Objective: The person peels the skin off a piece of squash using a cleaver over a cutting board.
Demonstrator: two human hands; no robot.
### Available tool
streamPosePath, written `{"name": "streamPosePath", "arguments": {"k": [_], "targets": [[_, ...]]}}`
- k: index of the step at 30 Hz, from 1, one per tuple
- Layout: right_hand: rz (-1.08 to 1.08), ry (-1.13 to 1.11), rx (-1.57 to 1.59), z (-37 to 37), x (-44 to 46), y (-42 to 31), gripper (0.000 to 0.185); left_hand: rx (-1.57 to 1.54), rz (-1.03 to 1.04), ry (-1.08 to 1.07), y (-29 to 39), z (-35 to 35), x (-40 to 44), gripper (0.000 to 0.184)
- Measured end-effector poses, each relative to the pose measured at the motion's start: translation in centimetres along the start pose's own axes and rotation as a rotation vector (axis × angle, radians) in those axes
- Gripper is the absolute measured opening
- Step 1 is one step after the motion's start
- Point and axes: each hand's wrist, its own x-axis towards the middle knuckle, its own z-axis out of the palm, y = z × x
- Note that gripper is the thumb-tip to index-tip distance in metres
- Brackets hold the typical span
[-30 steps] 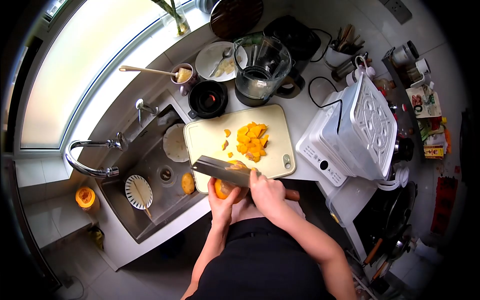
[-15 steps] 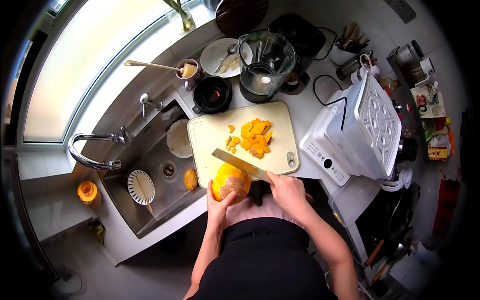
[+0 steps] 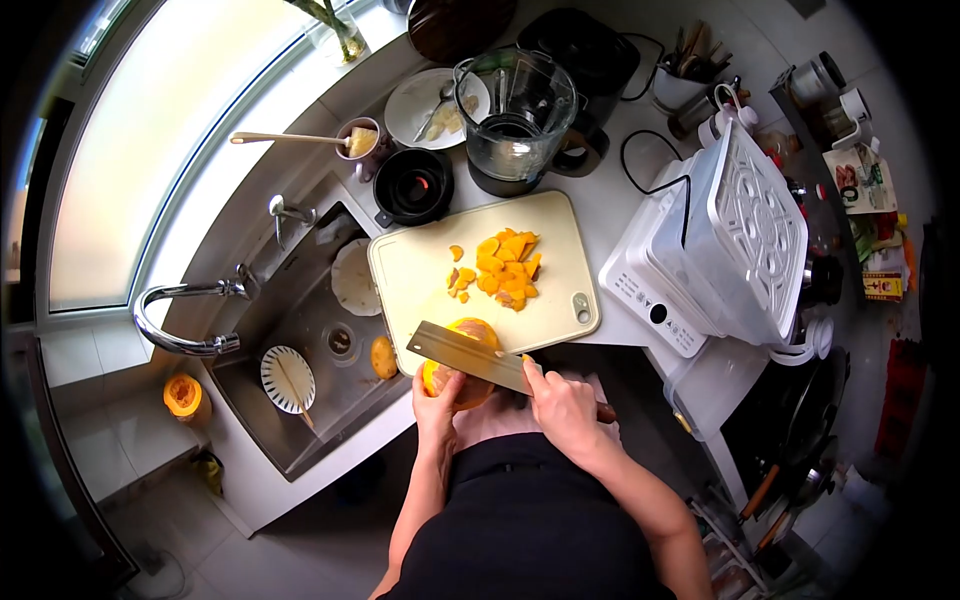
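Note:
My left hand (image 3: pixel 436 405) grips a partly peeled orange pumpkin piece (image 3: pixel 474 330) at the front edge of the cream cutting board (image 3: pixel 400 280). In my right hand (image 3: pixel 565 408) is a broad-bladed cleaver (image 3: pixel 465 355), its wooden handle end showing past my fingers. The blade lies across the pumpkin piece and hides much of it; whether its edge is in the flesh I cannot tell. Cut pumpkin chunks (image 3: pixel 508 265) sit in a heap on the board, with a few smaller bits to their left.
On the left is a sink (image 3: pixel 270 430) with a faucet (image 3: pixel 185 320), a striped dish (image 3: pixel 287 380) and a potato (image 3: pixel 383 357) at its edge. Behind the board stand a black bowl (image 3: pixel 412 190) and a glass blender jug (image 3: pixel 520 120). A white steamer (image 3: pixel 700 260) is at right.
The cleaver has moved left and toward me, now lying over the pumpkin piece with its broad face turned up. My right hand has shifted slightly left and nearer me. The view has shifted slightly.

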Motion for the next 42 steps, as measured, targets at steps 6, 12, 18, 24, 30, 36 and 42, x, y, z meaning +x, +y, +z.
{"name": "streamPosePath", "arguments": {"k": [6,12,18,24,30,36,42], "targets": [[-0.036,-0.056,-0.056,0.5,0.3,-0.2,0.039,-0.037,-0.041,0.002,0.3,0.0,0.1,0.076],[-0.034,-0.047,-0.165,1.5,1.1,-1.5,0.040,-0.046,-0.073,0.033,0.3,0.3,0.4,0.073],[0.012,-0.160,-0.117,2.8,5.0,-3.6,0.041,-0.158,-0.075,-0.001,-0.2,0.3,0.6,0.073],[0.033,-0.158,-0.024,6.1,9.4,-0.8,0.017,-0.114,-0.062,0.031,0.1,0.7,0.3,0.078],[-0.087,-0.076,0.095,-0.3,4.9,2.3,0.026,-0.096,-0.030,-0.018,0.4,0.2,0.5,0.082],[-0.123,-0.144,-0.097,-1.5,2.7,2.0,0.037,-0.017,0.003,-0.013,0.5,0.1,0.6,0.083],[-0.146,-0.126,-0.127,-0.8,2.7,1.2,0.040,-0.024,0.017,-0.006,1.0,0.6,0.4,0.080]]}}
